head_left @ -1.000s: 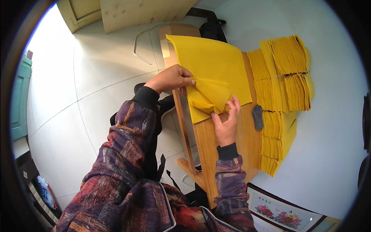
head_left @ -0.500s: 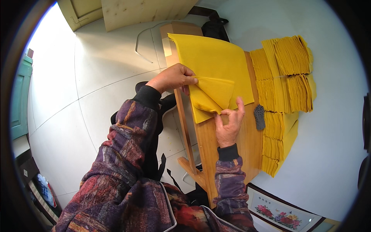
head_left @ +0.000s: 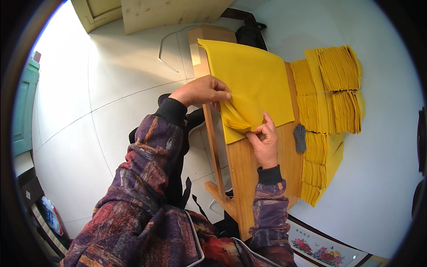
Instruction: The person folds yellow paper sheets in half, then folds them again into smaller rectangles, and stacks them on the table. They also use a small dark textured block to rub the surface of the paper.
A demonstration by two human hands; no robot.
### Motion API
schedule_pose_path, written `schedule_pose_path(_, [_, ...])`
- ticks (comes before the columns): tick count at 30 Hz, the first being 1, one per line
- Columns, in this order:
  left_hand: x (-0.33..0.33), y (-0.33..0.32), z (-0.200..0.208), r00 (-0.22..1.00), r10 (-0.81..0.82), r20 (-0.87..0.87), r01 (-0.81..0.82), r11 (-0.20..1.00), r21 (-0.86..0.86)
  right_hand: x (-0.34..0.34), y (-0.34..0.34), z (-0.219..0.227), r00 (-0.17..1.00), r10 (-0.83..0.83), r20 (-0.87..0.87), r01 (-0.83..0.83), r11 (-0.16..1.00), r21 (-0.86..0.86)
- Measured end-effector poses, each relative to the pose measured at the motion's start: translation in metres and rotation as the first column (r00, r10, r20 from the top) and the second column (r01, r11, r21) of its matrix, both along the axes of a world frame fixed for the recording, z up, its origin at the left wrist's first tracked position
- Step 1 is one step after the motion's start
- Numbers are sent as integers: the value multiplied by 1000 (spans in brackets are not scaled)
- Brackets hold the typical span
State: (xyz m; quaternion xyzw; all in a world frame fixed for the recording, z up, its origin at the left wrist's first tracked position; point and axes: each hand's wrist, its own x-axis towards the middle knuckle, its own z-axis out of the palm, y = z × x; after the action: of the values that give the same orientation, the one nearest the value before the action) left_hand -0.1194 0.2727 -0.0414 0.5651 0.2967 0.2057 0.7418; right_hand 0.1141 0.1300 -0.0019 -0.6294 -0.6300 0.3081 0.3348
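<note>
A stack of large yellow paper-like sheets [head_left: 249,66] lies on the wooden table [head_left: 249,173], its near part under my hands. Over its near left corner, a smaller folded bundle of thin yellow sheets [head_left: 243,111] bulges up, with its layered edges fanned. My left hand [head_left: 200,91] is closed, thumb and fingers pinching the bundle's left edge; some of those fingers are hidden beneath. At the bundle's near corner, my right hand [head_left: 267,144] pinches the layers between thumb and fingertips, with one finger raised.
Piles of folded yellow sheets [head_left: 340,66] line the table's right side, by the pale wall. A dark grey, rough-textured oblong object [head_left: 300,138] rests beside them. A cardboard box [head_left: 215,33] stands at the far end. Below right is a framed flower picture [head_left: 318,249].
The smaller bundle's flat upper flap has become rounded and bulging. My right hand has drawn its raised finger in closer to the bundle. The whole view has shifted slightly.
</note>
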Motion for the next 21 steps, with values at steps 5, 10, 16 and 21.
schedule_pose_path(5, [-9,2,-2,994,-91,65,90,996,24,3,2,-1,996,-42,-82,35,995,-90])
schedule_pose_path(10, [-1,-1,2,1000,-6,19,5,1000,31,-2,0,0,998,-60,-13,59,997,-45])
schedule_pose_path(16, [2,-5,8,996,76,-52,-76,997,-10,-17,-11,7,874,-168,456,19,950,313])
schedule_pose_path(21, [3,-4,8,993,94,-68,-97,994,-41,-23,-13,7,840,-212,500,-29,902,432])
